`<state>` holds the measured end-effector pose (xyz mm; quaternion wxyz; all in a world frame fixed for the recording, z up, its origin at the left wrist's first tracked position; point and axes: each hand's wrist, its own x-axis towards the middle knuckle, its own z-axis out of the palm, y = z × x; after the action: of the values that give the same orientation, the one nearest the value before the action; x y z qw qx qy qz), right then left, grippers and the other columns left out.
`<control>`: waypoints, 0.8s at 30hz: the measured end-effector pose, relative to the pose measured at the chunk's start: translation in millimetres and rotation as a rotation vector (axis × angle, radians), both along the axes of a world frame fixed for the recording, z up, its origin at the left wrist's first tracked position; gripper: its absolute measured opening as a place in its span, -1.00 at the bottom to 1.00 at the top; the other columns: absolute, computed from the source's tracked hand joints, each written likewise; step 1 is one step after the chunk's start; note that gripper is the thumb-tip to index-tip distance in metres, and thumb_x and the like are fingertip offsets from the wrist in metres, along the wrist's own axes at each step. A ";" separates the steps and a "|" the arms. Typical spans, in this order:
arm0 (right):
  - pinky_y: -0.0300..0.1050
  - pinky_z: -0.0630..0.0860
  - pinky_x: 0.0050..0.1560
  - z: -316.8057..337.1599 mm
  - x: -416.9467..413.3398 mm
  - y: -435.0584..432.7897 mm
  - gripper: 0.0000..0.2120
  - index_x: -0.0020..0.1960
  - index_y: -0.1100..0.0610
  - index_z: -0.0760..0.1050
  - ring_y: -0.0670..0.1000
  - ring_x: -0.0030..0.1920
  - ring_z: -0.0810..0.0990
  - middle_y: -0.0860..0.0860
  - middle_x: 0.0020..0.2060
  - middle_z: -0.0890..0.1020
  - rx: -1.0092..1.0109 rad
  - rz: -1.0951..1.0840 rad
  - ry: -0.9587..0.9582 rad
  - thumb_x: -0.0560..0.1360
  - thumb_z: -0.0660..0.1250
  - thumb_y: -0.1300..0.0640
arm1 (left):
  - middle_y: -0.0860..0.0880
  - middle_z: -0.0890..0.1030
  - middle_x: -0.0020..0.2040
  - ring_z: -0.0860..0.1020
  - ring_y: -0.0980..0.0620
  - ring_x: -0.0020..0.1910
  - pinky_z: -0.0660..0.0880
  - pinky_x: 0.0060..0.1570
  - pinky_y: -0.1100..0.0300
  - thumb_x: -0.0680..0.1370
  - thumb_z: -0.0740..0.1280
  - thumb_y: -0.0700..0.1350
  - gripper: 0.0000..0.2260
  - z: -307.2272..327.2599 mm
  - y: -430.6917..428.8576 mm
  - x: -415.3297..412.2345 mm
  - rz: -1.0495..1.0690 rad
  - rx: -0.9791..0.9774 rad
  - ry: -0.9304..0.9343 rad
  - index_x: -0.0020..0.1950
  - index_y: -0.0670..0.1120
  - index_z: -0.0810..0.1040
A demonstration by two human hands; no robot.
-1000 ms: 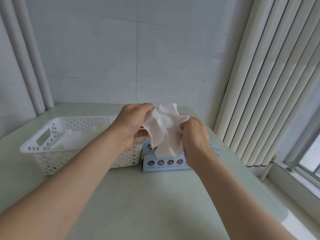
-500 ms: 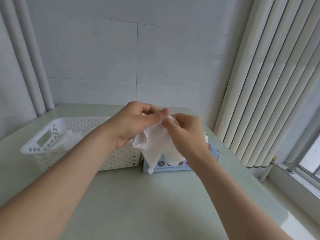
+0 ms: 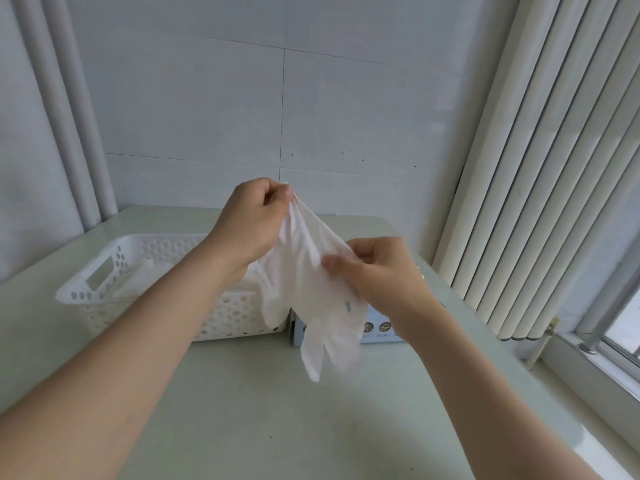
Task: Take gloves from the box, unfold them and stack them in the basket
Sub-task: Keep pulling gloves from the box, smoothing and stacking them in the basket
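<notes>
A person held a thin white glove [image 3: 311, 289] in the air above the table [image 3: 311, 427], in front of the blue box [image 3: 377, 329] and just right of the white basket [image 3: 86, 289]. The left hand [image 3: 249, 220], fingers curled, pinched the glove's top edge between thumb and forefinger. The right hand [image 3: 377, 271], lower down, pinched its side, and the glove's finger ends hung loose below. The material looked feather-light, limp and filmy, likely to cling to itself and to tear under a hard pull. The soundest hold appeared to be the cuff edge, drawn gently apart with both hands. Other gloves [image 3: 145, 275] lay in the basket; their number could not be told.
</notes>
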<state>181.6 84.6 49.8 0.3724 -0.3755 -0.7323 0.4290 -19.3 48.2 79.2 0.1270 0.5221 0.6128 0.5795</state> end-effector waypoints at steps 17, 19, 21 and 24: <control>-0.15 0.52 -0.44 10.8 -66.0 19.5 -0.76 -0.09 0.16 0.67 -0.01 -0.47 0.56 0.09 -0.31 0.66 0.057 -0.164 0.087 0.61 0.40 0.01 | -0.14 0.47 -0.04 0.47 -0.12 -0.27 0.35 -0.37 0.08 0.77 0.02 -0.02 -0.74 18.2 -23.6 -51.8 0.221 -0.324 0.413 0.09 -0.18 0.33; -0.18 0.52 -0.48 15.8 -88.4 24.3 -0.76 -0.09 0.17 0.67 -0.03 -0.50 0.60 0.09 -0.28 0.70 0.122 -0.153 -0.023 0.59 0.43 0.00 | -0.15 0.47 -0.03 0.46 -0.18 -0.20 0.32 -0.30 0.04 0.76 0.03 -0.07 -0.82 18.9 -27.2 -70.8 0.294 -0.357 0.468 0.08 -0.15 0.30; -0.03 0.66 -0.36 20.1 -110.4 28.8 -0.76 -0.08 0.18 0.67 0.09 -0.34 0.71 0.13 -0.24 0.73 0.191 -0.138 -0.125 0.57 0.46 -0.01 | -0.18 0.47 -0.02 0.45 -0.19 -0.22 0.31 -0.34 0.04 0.74 0.04 -0.10 -0.85 16.9 -29.5 -87.7 0.354 -0.383 0.468 0.11 -0.15 0.31; 0.15 0.69 -0.13 25.5 -140.3 32.1 -0.65 0.04 0.34 0.64 0.32 -0.14 0.68 0.32 -0.10 0.71 0.274 -0.127 -0.279 0.54 0.49 0.02 | -0.24 0.49 0.04 0.51 -0.26 -0.12 0.42 -0.24 -0.02 0.69 0.05 -0.15 -0.88 6.2 -31.8 -113.4 0.422 -0.464 0.453 0.15 -0.16 0.32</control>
<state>41.3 116.7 75.2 0.3411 -0.4224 -0.8033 0.2447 -132.7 16.4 85.4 -0.0186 0.4568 0.8341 0.3088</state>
